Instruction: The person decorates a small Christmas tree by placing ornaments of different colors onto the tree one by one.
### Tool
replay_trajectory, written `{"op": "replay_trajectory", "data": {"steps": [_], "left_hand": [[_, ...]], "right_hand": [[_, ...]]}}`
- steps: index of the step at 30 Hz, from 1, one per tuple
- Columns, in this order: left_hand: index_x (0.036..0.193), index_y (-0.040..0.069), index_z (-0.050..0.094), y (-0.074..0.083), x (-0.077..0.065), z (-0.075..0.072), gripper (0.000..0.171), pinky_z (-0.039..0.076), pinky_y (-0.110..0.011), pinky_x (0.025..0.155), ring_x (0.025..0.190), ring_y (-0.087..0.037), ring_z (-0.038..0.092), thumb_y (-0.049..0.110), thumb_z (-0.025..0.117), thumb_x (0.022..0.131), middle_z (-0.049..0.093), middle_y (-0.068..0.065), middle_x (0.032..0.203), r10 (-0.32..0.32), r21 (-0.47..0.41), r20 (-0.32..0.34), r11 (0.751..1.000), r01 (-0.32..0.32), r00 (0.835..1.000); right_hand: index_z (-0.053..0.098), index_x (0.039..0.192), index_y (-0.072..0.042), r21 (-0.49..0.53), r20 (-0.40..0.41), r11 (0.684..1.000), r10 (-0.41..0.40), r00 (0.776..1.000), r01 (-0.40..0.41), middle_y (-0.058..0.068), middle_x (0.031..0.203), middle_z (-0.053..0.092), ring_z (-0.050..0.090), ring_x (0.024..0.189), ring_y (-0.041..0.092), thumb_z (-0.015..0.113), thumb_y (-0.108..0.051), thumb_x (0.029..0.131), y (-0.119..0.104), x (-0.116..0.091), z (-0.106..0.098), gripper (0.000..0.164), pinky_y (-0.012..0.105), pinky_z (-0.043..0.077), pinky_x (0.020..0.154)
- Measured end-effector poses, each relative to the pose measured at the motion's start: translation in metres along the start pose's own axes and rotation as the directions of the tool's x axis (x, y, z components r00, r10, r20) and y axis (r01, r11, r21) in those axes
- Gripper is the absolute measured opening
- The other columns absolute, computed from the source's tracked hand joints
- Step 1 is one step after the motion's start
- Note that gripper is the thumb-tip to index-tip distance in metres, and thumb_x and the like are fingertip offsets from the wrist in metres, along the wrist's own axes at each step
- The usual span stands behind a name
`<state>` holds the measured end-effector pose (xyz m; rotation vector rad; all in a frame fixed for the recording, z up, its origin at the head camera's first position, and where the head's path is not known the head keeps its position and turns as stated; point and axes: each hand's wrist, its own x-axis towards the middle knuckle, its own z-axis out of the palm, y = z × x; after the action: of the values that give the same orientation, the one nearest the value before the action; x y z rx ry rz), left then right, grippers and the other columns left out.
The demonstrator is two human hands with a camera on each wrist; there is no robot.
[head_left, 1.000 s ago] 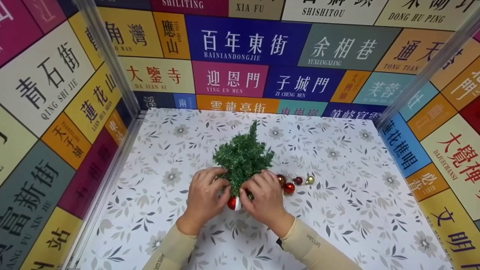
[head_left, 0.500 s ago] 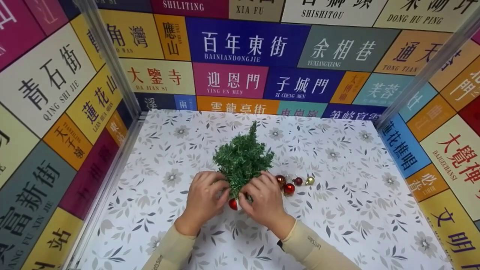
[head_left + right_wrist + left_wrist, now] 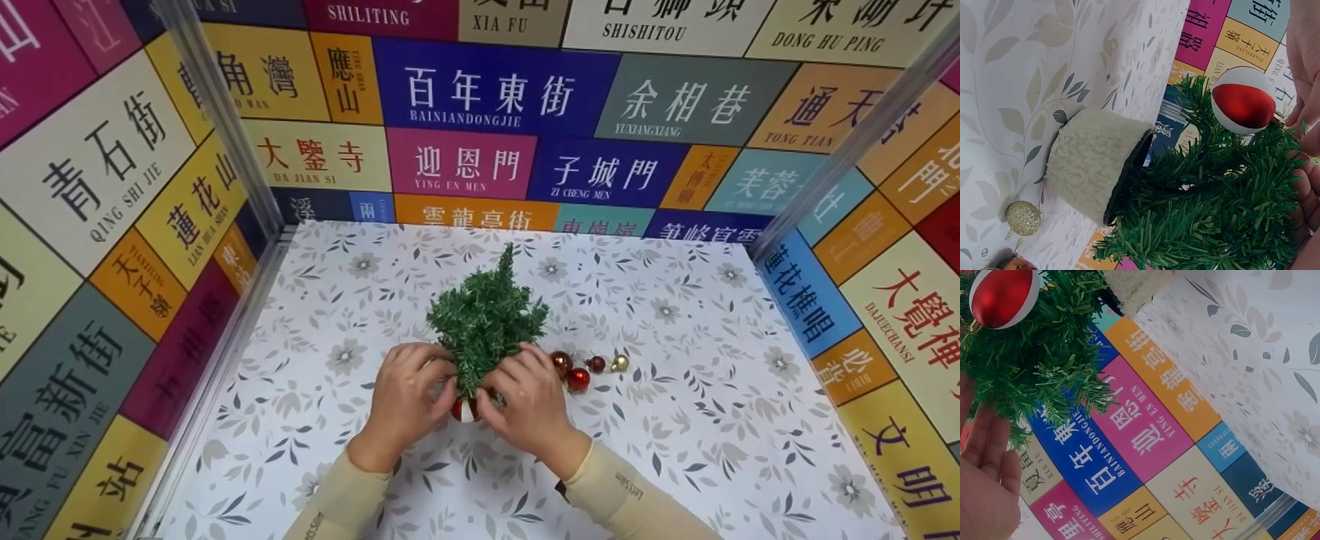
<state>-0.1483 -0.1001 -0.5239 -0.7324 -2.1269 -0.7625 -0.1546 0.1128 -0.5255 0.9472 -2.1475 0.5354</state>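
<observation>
A small green artificial Christmas tree [image 3: 487, 307] stands in front of the person in a pale fleecy pot [image 3: 1095, 163]. Low on its near side hangs a red-and-white bauble [image 3: 466, 409], seen large in the right wrist view, its cap end against the needles. My left hand [image 3: 409, 394] is at the left of the lower branches, its thumb and index finger bent in at a branch tip. Opposite it, the right hand [image 3: 525, 390] pinches the branch beside the bauble's cap. The fingertips are partly hidden by needles and by the frame edges.
Right of the tree lie several loose baubles: a brown one [image 3: 561, 364], a bright red one [image 3: 578, 379], a small dark red one [image 3: 596, 364] and a gold glittery one [image 3: 619, 363]. Sign-printed walls [image 3: 495, 86] enclose the leaf-patterned table [image 3: 675, 450] on three sides.
The hanging bauble has turned, its white band now facing the person, and shifted slightly left. Both hands stay almost in place, with small finger movements at the branch.
</observation>
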Motion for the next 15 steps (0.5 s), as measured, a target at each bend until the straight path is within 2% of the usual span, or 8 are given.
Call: {"op": "replay_trajectory", "data": {"steps": [4, 9, 15], "left_hand": [[0.092, 0.014, 0.07, 0.002, 0.0, -0.002, 0.012, 0.047, -0.043, 0.086, 0.097, -0.023, 0.062, 0.017, 0.07, 0.08, 0.067, -0.002, 0.105, -0.025, -0.023, 0.004, 0.999, 0.026, 1.0], [0.112, 0.011, 0.069, 0.005, -0.001, -0.002, 0.037, 0.049, -0.044, 0.087, 0.106, -0.023, 0.062, 0.033, 0.074, 0.084, 0.064, -0.005, 0.117, -0.066, 0.003, 0.076, 0.998, 0.066, 0.995], [0.116, 0.011, 0.069, 0.005, -0.003, -0.001, 0.042, 0.05, -0.043, 0.086, 0.104, -0.022, 0.063, 0.04, 0.073, 0.086, 0.066, -0.005, 0.115, -0.08, 0.042, 0.118, 0.996, 0.075, 0.99]], "right_hand": [[0.069, 0.08, -0.018, 0.004, -0.004, 1.0, 0.0, 1.0, 0.0, -0.002, 0.077, 0.06, 0.058, 0.077, 0.024, 0.069, -0.026, 0.084, 0.002, -0.002, -0.003, 0.009, 0.051, 0.04, 0.103], [0.069, 0.09, -0.016, 0.011, -0.027, 1.0, -0.009, 1.0, 0.01, -0.001, 0.087, 0.064, 0.059, 0.084, 0.024, 0.07, -0.026, 0.084, 0.006, -0.007, -0.01, 0.011, 0.051, 0.041, 0.101], [0.069, 0.096, -0.012, 0.018, -0.105, 0.998, -0.05, 0.993, 0.052, 0.004, 0.097, 0.066, 0.06, 0.09, 0.026, 0.07, -0.021, 0.08, 0.023, -0.018, -0.027, 0.019, 0.049, 0.046, 0.092]]}}
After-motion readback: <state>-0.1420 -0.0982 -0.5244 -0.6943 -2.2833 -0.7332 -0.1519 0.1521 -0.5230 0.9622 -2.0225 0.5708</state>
